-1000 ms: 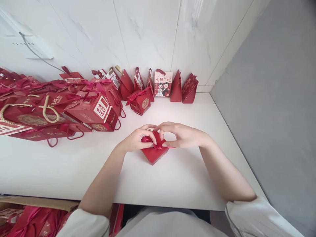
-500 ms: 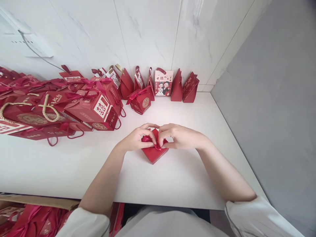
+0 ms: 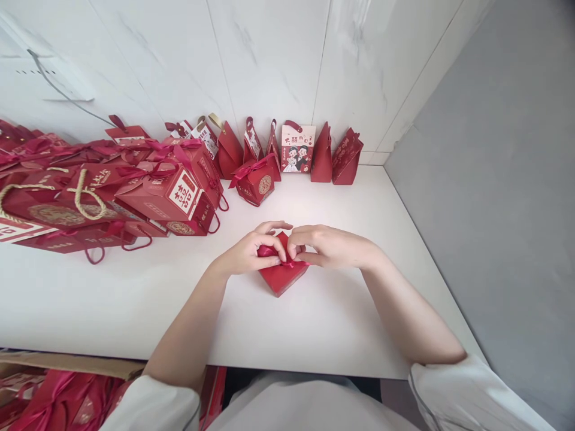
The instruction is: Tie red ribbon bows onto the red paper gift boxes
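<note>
Carefully, both the left hand [image 3: 245, 254] and right hand [image 3: 330, 246] are pinching the ribbon [image 3: 287, 261] atop the small red box [image 3: 283, 275], best drawn evenly so the bow is sitting centred.

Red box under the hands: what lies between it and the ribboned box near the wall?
Only bare white table lies between the red box and the ribboned box, as the head view shows.

Both hands cover the box's [image 3: 283, 276] top and most of its ribbon [image 3: 287, 262]. At 9 o'clock, the bags [image 3: 27, 206] run off the edge.
</note>
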Motion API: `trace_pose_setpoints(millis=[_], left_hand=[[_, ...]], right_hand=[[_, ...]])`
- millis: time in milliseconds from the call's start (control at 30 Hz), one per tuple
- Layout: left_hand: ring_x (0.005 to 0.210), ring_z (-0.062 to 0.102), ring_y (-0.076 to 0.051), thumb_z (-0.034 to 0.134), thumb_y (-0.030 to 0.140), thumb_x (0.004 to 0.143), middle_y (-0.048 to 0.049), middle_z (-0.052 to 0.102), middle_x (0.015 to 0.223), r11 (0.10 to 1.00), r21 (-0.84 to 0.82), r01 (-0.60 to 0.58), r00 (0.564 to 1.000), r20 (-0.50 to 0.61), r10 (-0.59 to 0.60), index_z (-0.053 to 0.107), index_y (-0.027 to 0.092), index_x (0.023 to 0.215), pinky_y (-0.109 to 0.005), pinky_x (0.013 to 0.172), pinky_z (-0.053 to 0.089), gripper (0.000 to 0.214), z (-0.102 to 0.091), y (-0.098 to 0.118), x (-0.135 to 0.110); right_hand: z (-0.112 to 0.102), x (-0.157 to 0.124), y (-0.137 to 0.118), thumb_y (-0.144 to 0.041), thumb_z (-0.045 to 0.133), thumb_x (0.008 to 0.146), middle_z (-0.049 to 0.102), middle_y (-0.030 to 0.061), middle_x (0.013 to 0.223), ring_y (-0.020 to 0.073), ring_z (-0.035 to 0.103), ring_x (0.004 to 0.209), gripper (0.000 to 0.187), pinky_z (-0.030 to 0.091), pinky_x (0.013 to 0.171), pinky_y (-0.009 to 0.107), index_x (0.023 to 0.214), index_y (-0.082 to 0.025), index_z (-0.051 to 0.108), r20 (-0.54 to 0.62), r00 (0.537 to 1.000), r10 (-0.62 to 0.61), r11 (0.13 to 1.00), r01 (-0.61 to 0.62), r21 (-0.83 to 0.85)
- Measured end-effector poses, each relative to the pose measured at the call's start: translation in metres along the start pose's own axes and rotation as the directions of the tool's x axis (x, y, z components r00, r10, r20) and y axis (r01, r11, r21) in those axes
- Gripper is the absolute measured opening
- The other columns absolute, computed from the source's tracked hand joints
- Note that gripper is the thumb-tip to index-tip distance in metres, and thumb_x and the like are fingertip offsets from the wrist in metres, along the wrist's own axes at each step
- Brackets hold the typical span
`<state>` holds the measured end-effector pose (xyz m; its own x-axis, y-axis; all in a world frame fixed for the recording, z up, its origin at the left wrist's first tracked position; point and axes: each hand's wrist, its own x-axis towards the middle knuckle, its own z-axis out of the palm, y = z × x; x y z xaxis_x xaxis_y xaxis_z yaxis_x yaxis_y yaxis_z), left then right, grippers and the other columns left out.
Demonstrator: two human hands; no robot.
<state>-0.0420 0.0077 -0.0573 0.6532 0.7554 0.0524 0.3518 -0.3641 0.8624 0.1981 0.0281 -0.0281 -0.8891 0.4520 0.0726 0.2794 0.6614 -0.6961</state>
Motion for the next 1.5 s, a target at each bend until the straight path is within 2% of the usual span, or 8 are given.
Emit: trace_pose_setpoints(millis=[333,600,767,900,1100,1300,1500], left_hand=[[0.14,0.04,-0.026,0.065,0.016,0.082,-0.0043,0.045,0.145,0.999,0.036,-0.013,1.0,-0.026,0.013,0.077,0.025,0.089,-0.043,0.118,0.034,0.016,-0.0009,-0.0053,-0.001],[0.143,0.035,-0.025,0.068,0.02,0.082,-0.0006,0.045,0.148,1.0,-0.008,-0.015,1.0,-0.007,0.015,0.079,0.029,0.089,-0.043,0.121,0.031,0.016,-0.0013,-0.0063,-0.0001],[0.143,0.034,-0.026,0.068,0.02,0.083,-0.0005,0.048,0.147,1.0,0.016,-0.022,1.0,-0.004,0.022,0.079,0.033,0.093,-0.044,0.119,0.033,0.02,-0.0019,-0.0069,-0.0002],[0.142,0.037,-0.026,0.066,0.022,0.086,0.0,0.048,0.147,0.999,0.023,-0.028,1.0,0.001,0.028,0.078,0.035,0.098,-0.043,0.119,0.033,0.022,-0.0019,-0.0074,-0.0007],[0.138,0.042,-0.026,0.063,0.022,0.088,0.0008,0.046,0.148,0.999,-0.002,-0.041,0.999,0.001,0.041,0.079,0.034,0.095,-0.043,0.117,0.038,0.022,-0.0004,-0.0078,-0.0012],[0.138,0.042,-0.027,0.068,0.027,0.085,-0.0031,0.046,0.147,0.999,0.006,-0.034,0.999,-0.001,0.034,0.078,0.031,0.1,-0.044,0.118,0.036,0.019,-0.0007,-0.0021,-0.0017],[0.139,0.041,-0.028,0.075,0.034,0.078,-0.0047,0.048,0.145,0.999,0.046,-0.01,1.0,-0.016,0.01,0.079,0.026,0.087,-0.043,0.118,0.035,0.013,-0.0001,0.0016,-0.0002]], right_hand=[[-0.0024,-0.0023,-0.0024,-0.007,0.055,0.087,0.065,0.0007,0.09,0.0144,0.056,0.081,0.014,0.043,0.074,0.028,0.087,-0.02,0.059,-0.105,0.994,-0.028,0.999,0.024,-0.032],[-0.004,-0.0044,-0.0022,-0.008,0.055,0.085,0.067,0.0,0.088,0.0132,0.057,0.074,0.014,0.042,0.067,0.026,0.083,-0.021,0.059,-0.075,0.996,0.041,0.998,-0.044,-0.037],[-0.0047,-0.0045,-0.0025,-0.01,0.055,0.085,0.068,0.0001,0.09,0.0135,0.059,0.076,0.012,0.044,0.07,0.027,0.083,-0.021,0.061,-0.047,0.997,0.056,0.998,-0.057,-0.034],[-0.0061,-0.0053,-0.0027,-0.011,0.057,0.084,0.069,0.0001,0.092,0.0139,0.061,0.078,0.011,0.044,0.07,0.027,0.084,-0.021,0.062,-0.031,0.997,0.074,0.997,-0.074,-0.02],[-0.0061,-0.0054,-0.0021,-0.011,0.055,0.085,0.069,0.0008,0.091,0.014,0.06,0.073,0.014,0.043,0.066,0.027,0.088,-0.021,0.064,-0.053,0.989,0.136,0.99,-0.138,-0.03],[-0.0041,-0.0033,-0.0006,-0.007,0.051,0.087,0.069,0.0014,0.095,0.0151,0.061,0.079,0.024,0.045,0.071,0.027,0.095,-0.022,0.068,-0.09,0.995,0.039,0.999,-0.039,0.006],[-0.0041,-0.0019,-0.0005,-0.009,0.059,0.086,0.069,0.0023,0.097,0.0154,0.061,0.082,0.021,0.046,0.072,0.027,0.095,-0.023,0.071,-0.065,0.998,-0.02,1.0,0.021,0.021]])
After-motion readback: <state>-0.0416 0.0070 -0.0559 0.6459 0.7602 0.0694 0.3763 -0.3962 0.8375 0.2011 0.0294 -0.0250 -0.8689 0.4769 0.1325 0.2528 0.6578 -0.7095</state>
